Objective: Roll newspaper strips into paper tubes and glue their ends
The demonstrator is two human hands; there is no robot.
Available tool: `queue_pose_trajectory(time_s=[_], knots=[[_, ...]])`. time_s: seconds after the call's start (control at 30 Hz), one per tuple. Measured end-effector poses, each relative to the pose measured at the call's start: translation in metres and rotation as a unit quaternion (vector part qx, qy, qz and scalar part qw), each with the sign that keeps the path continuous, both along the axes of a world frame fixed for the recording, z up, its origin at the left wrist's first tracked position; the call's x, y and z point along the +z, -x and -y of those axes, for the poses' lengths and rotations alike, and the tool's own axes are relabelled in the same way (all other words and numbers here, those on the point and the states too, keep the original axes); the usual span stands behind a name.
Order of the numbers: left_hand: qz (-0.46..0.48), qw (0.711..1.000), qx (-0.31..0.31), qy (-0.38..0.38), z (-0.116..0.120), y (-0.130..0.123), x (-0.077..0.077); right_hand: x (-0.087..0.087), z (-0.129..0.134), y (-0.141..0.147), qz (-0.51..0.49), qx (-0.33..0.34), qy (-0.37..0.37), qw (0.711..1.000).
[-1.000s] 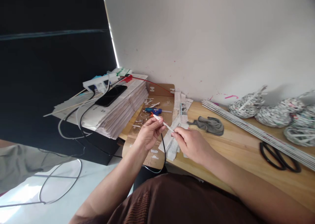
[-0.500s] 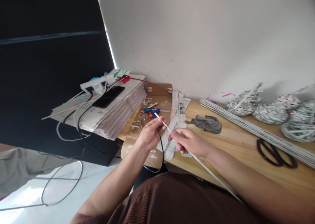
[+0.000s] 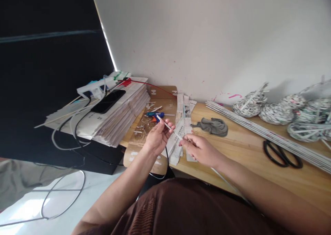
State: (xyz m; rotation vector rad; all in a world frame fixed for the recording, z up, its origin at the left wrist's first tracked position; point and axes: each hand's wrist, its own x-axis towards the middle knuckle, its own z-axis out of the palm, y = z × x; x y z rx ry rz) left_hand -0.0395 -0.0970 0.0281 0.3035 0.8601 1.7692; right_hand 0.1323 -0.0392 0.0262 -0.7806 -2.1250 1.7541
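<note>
My left hand (image 3: 158,138) pinches the upper end of a thin white rolled paper tube (image 3: 178,135), whose tip sticks out past the fingers. A short way to the right, my right hand (image 3: 201,149) is closed on the same tube. Beyond that hand the tube trails down toward my lap, partly hidden by the forearm. Just behind the left fingers, a blue glue gun (image 3: 154,114) with an orange trigger lies on a brown cardboard piece (image 3: 168,105). Under and behind my hands are printed newspaper strips (image 3: 181,114).
Left stands a paper stack (image 3: 129,114) bearing a phone (image 3: 108,101) and a white power strip (image 3: 95,88) with cables. To the right lie a grey cloth (image 3: 217,127), a bundle of paper tubes (image 3: 258,132), black-handled scissors (image 3: 275,154) and woven paper shapes (image 3: 249,104).
The view has shifted slightly, moving the table things left in the picture. My hands have moved a little apart along the tube, and the left hand has turned more palm-up.
</note>
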Motion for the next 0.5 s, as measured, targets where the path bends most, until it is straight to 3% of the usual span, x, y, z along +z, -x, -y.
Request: queue_pose_trajectory(time_s=[0.07,0.1,0.17,0.23,0.3,0.33,0.4,0.47,0.5], knots=[[-0.010,1.000,0.002,-0.007,-0.0004,-0.0019,-0.0008,0.0020,0.0013,-0.0025,0.006,-0.032,-0.126,0.992],[-0.015,1.000,-0.003,-0.010,-0.0005,-0.0030,-0.0010,0.0023,0.0015,-0.0032,0.005,-0.031,-0.127,0.991],[-0.018,1.000,-0.015,-0.018,-0.0008,-0.0047,-0.0007,0.0016,0.0002,-0.0040,-0.004,0.009,-0.002,1.000],[-0.009,0.999,-0.021,-0.027,-0.0012,-0.0057,0.0004,0.0003,-0.0024,-0.0047,-0.022,0.067,0.163,0.984],[-0.004,0.999,-0.020,-0.034,-0.0018,-0.0064,0.0014,0.0001,-0.0047,-0.0055,-0.028,0.088,0.214,0.973],[-0.006,0.999,-0.018,-0.034,-0.0020,-0.0069,0.0016,0.0006,-0.0053,-0.0059,-0.023,0.080,0.176,0.981],[-0.017,0.999,-0.015,-0.030,-0.0021,-0.0083,0.0013,0.0023,-0.0051,-0.0062,-0.006,0.027,0.010,1.000],[-0.028,0.999,-0.014,-0.026,-0.0017,-0.0096,0.0004,0.0039,-0.0037,-0.0059,0.001,-0.028,-0.146,0.989],[-0.030,0.999,-0.014,-0.026,-0.0013,-0.0100,0.0001,0.0042,-0.0031,-0.0056,0.003,-0.035,-0.168,0.985]])
